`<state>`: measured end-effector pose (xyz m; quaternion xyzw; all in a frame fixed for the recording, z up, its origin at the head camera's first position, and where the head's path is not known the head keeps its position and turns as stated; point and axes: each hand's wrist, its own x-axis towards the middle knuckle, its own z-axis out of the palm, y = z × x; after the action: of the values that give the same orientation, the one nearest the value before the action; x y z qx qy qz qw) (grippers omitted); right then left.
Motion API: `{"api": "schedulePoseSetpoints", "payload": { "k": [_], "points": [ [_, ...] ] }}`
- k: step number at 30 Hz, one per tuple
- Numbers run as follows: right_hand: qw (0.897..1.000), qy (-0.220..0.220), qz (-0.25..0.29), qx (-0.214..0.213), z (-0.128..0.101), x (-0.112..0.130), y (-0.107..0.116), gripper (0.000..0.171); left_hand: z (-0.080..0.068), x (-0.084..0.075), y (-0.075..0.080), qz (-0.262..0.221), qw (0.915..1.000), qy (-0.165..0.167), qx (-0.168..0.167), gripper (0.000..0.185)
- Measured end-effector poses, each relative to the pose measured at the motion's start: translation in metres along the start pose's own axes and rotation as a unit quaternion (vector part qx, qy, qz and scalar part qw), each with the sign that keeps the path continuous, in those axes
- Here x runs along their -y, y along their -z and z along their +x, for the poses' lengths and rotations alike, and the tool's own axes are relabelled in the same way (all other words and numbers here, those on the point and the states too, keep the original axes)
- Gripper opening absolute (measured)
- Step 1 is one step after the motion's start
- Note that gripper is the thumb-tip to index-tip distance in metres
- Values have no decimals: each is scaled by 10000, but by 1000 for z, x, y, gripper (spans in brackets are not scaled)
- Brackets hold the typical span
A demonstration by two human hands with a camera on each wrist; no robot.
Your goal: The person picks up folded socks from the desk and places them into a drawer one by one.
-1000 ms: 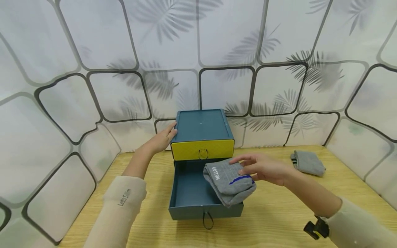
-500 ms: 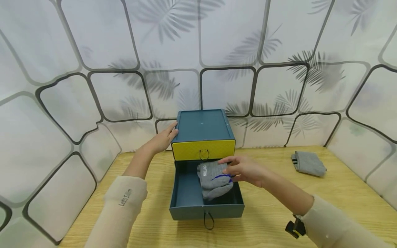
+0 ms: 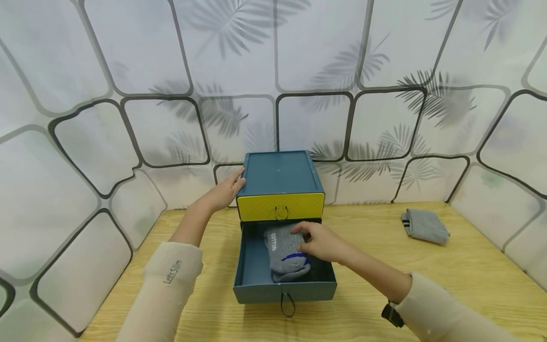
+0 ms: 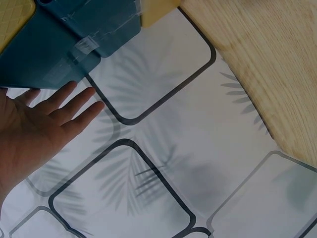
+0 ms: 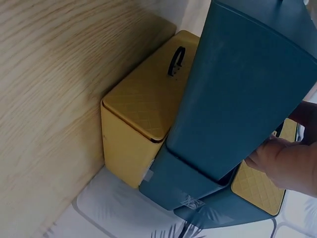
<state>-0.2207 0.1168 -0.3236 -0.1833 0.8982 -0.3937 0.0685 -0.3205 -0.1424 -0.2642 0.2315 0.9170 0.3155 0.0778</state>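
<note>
Drawer box: far centre of the counter.
Sock: in the pulled-out lower drawer.
Second sock: far right on the counter.

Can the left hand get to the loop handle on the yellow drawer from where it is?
Probably yes. The left hand rests flat on the side of the drawer box, beside the yellow drawer. Its loop handle hangs free at the front; the right hand is lower, on the grey sock.

walls: we see white sheeting printed with dark rounded-tile outlines and grey palm fronds, closing in on three sides | surface: we work on light wood grain | light: soft, even, with faint shadows
</note>
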Motion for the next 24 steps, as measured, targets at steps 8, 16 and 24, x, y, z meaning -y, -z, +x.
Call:
{"api": "schedulePoseSetpoints", "payload": {
  "k": [8, 16, 24],
  "points": [
    [9928, 365, -1104, -293, -4, 1, 0, 28, 0, 0, 0, 1, 10000, -16, -13, 54],
    [9358, 2352, -2324, -1226, -30, 14, -7, 23, 0, 0, 0, -80, 10000, -1, -10, 55],
    [7958, 4849, -3071, -1934, -66, 21, -34, 8, 0, 0, 0, -41, 10000, -16, -34, 55]
  ]
}}
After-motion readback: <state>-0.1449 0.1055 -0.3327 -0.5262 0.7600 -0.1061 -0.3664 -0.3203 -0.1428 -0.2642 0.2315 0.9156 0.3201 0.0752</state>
